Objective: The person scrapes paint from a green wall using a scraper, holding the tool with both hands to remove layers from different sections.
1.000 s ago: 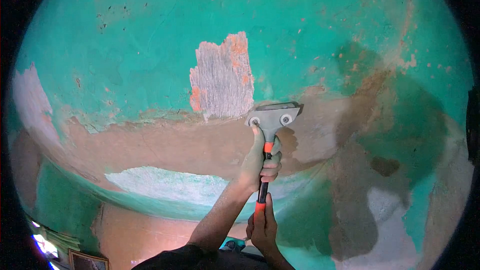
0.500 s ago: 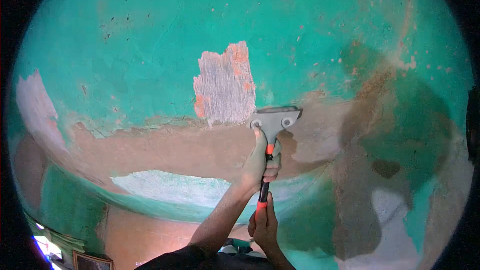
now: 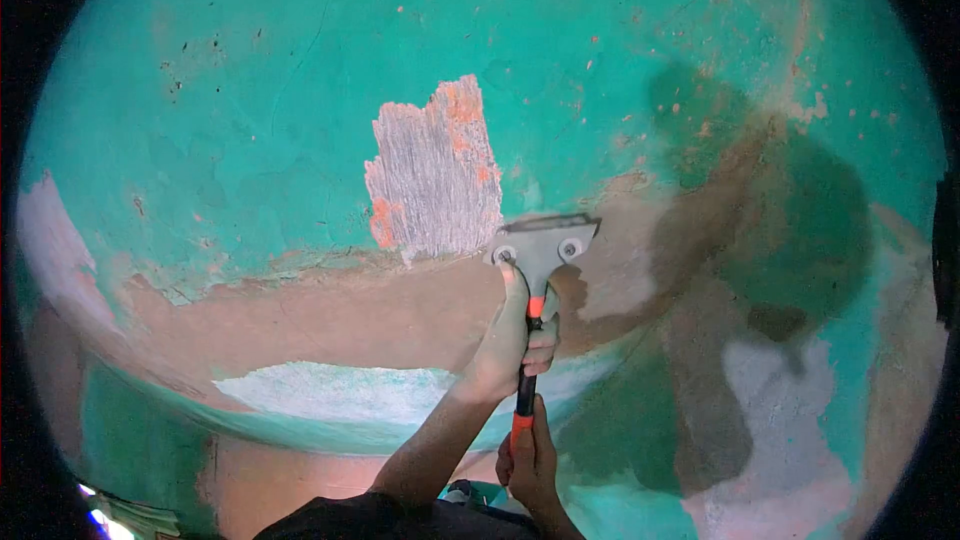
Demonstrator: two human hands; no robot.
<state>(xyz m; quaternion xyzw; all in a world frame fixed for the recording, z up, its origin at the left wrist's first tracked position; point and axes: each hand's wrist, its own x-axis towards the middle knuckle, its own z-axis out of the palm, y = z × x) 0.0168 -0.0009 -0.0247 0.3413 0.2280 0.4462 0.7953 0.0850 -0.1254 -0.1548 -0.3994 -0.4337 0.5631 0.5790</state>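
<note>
A wide-headed scraper with a grey head and a black and orange handle is held upright against the wall. Its blade edge lies at the ragged lower border of the green paint, just right of a scraped pale patch. My left hand is wrapped round the upper handle, its thumb stretched up onto the grey head. Lower down, my right hand grips the orange end of the handle. Whether the blade touches the wall is hard to tell.
Below the green paint runs a bare brown band, then a whitish strip. A dark shadow falls across the right side of the wall. Light-coloured bare areas show at lower right. Something bright stands at the bottom left corner.
The view has shifted slightly, so the wall marks sit further left. Against the pale patch, the scraper head appears a little lower. Both hands keep their hold.
</note>
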